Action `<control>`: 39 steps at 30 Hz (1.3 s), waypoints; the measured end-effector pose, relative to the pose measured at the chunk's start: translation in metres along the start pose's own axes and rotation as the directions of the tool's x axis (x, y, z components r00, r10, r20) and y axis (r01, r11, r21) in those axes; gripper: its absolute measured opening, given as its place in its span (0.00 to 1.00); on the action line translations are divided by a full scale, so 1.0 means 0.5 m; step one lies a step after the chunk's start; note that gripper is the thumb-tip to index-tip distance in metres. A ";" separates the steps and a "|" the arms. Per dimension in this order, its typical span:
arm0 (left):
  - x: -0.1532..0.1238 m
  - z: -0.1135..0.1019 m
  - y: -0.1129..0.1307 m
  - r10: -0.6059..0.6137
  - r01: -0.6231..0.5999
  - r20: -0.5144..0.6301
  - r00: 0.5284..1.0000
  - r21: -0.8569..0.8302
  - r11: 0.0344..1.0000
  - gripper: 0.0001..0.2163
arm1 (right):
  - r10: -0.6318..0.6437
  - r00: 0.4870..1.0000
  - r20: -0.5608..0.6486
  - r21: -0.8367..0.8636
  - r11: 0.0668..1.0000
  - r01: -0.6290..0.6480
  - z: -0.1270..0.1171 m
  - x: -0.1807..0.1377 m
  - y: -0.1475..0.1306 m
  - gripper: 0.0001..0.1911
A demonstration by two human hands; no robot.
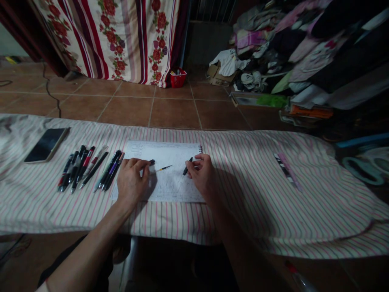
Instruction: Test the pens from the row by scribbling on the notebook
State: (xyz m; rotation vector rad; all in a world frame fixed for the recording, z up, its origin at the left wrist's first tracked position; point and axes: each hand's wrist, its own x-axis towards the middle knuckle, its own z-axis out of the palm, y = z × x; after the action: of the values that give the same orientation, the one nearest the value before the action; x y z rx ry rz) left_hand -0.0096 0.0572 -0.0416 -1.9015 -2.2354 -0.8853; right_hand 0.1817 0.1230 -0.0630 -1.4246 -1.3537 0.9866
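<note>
Two black pens (187, 166), barely showing

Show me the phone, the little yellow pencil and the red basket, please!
phone (46, 144), head view, on its dark screen
yellow pencil (164, 168), head view, on its barrel
red basket (178, 80), head view, on its front wall

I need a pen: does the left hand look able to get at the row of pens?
Probably yes: the left hand lies right beside the row of pens, with nothing between them. Its fingers seem to pinch something dark, though, which may need setting down.
</note>
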 end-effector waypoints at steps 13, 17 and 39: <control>0.009 -0.009 -0.059 0.022 -0.024 0.039 0.999 0.055 0.998 0.11 | 0.049 0.997 0.054 -0.166 0.985 -0.039 0.004 0.003 -0.007 0.19; 0.006 -0.007 -0.068 0.048 -0.050 0.060 0.997 0.045 0.998 0.11 | 0.019 0.998 0.059 -0.247 0.969 -0.004 0.006 0.005 -0.001 0.16; 0.005 -0.001 -0.090 0.100 -0.104 0.092 0.991 0.039 0.994 0.11 | -0.531 0.845 0.057 -0.564 0.682 0.467 0.001 -0.005 -0.019 0.10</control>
State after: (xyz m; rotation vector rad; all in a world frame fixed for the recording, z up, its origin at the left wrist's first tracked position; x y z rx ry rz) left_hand -0.0518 0.0562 -0.0568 -2.0542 -2.1633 -0.7441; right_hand 0.1785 0.1203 -0.0539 -1.3575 -1.9109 0.1279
